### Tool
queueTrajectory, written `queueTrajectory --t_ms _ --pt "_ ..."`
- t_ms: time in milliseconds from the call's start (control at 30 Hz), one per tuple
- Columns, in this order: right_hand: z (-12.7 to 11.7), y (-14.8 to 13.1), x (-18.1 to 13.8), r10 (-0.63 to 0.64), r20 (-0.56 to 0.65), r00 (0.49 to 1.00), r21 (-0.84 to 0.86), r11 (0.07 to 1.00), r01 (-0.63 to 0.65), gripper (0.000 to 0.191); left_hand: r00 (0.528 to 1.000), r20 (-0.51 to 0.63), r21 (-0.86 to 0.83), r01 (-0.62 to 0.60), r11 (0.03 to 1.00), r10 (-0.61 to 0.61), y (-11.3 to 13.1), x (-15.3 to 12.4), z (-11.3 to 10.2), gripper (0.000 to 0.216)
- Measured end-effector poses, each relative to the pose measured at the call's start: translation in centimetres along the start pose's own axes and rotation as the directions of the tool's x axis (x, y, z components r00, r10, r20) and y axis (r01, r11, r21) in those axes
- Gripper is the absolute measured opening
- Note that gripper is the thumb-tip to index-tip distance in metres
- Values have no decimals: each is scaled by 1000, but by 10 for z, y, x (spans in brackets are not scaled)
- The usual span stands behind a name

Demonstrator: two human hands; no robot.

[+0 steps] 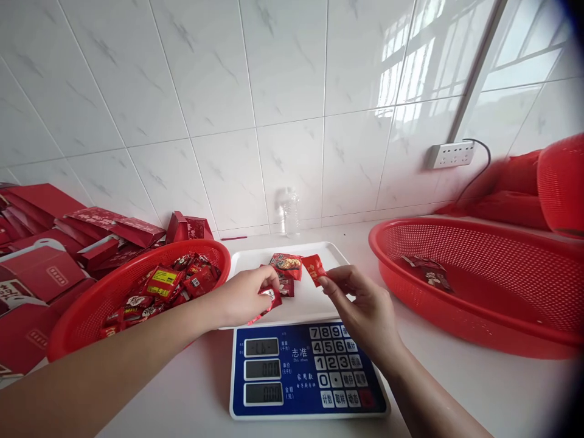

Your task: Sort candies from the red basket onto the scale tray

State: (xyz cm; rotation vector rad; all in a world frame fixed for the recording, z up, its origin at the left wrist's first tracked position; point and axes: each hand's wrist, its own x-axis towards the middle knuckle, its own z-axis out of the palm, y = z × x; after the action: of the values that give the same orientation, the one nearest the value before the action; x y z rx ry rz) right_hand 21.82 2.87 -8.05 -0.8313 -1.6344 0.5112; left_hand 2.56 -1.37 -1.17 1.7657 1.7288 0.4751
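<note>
Over the white pan (314, 310) of a digital scale (310, 371), my left hand (246, 295) pinches a small red snack packet (272, 298). Across from it, my right hand (365, 304) grips another red packet (313, 267) between thumb and fingers. Between the hands, a red packet with a food picture (286, 264) lies on the pan, and a darker red packet (286, 287) is partly under it. Blue with white number keys, the scale's panel faces me below my hands.
A red basket (214, 248) full of snack packets stands left, beside folded red boxes (55, 274). On the right, a larger red basket (456, 316) holds a few packets (429, 274). A clear bottle (289, 213) and a power strip (451, 156) are by the tiled wall.
</note>
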Motion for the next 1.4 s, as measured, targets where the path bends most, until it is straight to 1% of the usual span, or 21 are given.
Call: queueTrajectory --t_ms 67,133,200,300,367,400,467,533,567,600,667,733,800,867,967,1067,1200,1300,1400 --pt "-1 1 1 9 -45 999 42 999 -8 19 1000 -10 -198 -26 980 24 4 3 3 20" --pt "-2 3 2 15 -78 997 75 997 -9 18 999 -18 -329 -31 944 26 10 7 9 17" --pt "-2 3 2 17 -95 995 94 996 -8 18 999 -13 -395 -50 917 49 16 12 16 15" --pt "-2 3 2 13 -99 995 118 993 -1 16 992 -35 -420 -122 899 118 21 23 27 11" --pt "-2 3 2 15 -94 995 135 991 -2 16 985 -86 -354 -171 920 150 20 30 32 9" --pt "-2 3 3 17 -93 996 140 990 -4 16 977 -124 -271 -201 941 173 18 34 34 10" --pt "-2 4 3 22 -92 995 139 990 -9 16 943 -198 -18 -277 961 269 14 38 34 13" --pt "-2 5 4 38 -75 996 139 990 -27 18 901 -213 243 -327 913 379 8 39 29 15" --pt "-2 6 4 50 -55 997 140 989 -42 18 892 -201 342 -324 882 405 4 38 26 15" --pt "-2 6 4 69 -24 997 136 989 -65 19 894 -186 415 -304 857 407 1 36 23 14" --pt "0 7 4 110 63 992 100 988 -116 20 915 -170 495 -243 834 367 -6 33 16 13" --pt "1 7 2 135 159 978 17 990 -140 19 932 -150 500 -218 838 331 -13 30 13 14" --pt "3 8 1 124 227 966 -98 990 -104 17 939 -112 463 -239 853 324 -19 28 12 17" --pt "4 9 0 85 240 967 -213 977 -33 16 942 -91 426 -257 867 324 -22 27 14 19" --pt "4 12 1 29 200 979 -322 946 38 17 944 -91 385 -261 885 318 -21 26 18 18" --pt "4 14 2 -2 183 983 -373 925 72 19 945 -90 345 -267 900 315 -17 23 20 14" --pt "4 14 2 -27 201 979 -426 898 112 18 935 -165 298 -257 919 314 -15 21 22 22" --pt "5 13 1 -28 208 978 -437 892 119 20 913 -173 289 -312 905 370 -13 21 24 29" --pt "5 12 1 -61 226 972 -399 905 149 22 886 -160 274 -383 882 435 -8 23 25 36"
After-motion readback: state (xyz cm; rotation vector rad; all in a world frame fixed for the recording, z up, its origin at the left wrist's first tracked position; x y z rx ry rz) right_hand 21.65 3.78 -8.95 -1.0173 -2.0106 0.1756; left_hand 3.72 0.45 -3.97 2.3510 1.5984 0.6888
